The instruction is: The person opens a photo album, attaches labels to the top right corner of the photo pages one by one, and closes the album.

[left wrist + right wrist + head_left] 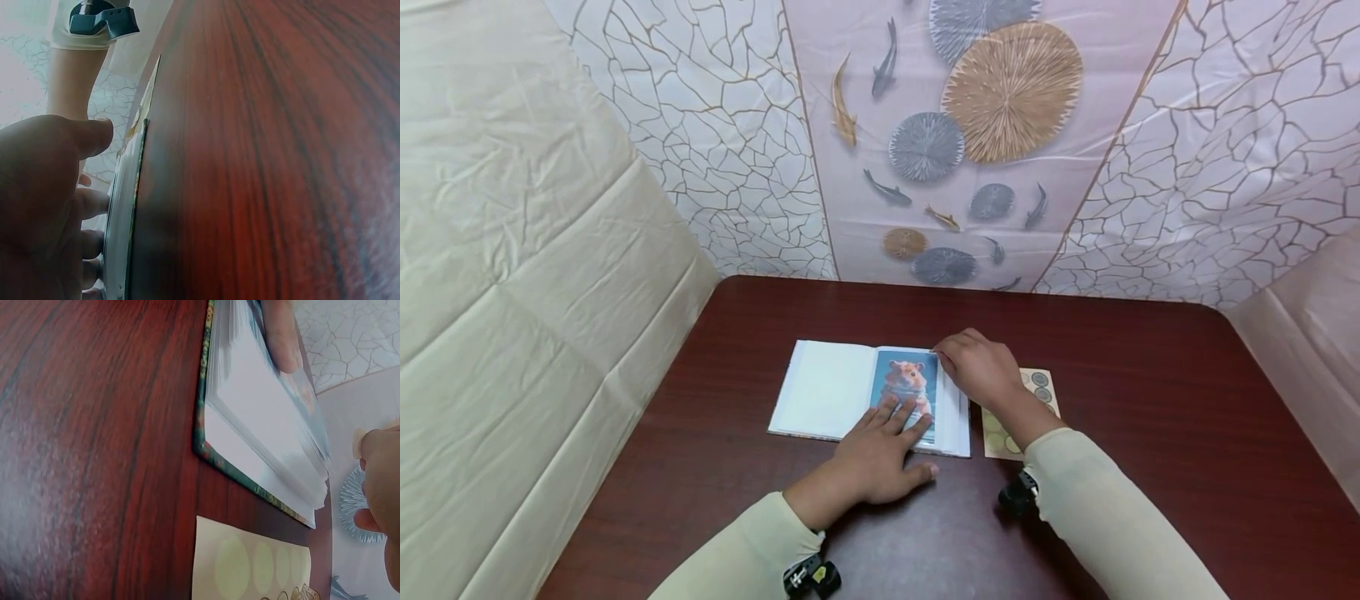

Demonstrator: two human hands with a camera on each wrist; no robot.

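A photo album lies open on the table, with a hamster picture in the sleeve of its right-hand page. My left hand rests across the lower part of that page, its fingers spread straight over the picture. In the left wrist view, the fingers of the left hand reach over the album's edge. My right hand is at the upper right corner of the picture, fingers bent. The right wrist view shows a small pale sticker-like piece pinched at its fingertips.
Just right of the album lies a sheet of round stickers, partly covered by the right forearm. The dark red-brown table extends to a patterned cloth hung behind it. Each wrist wears a small black device.
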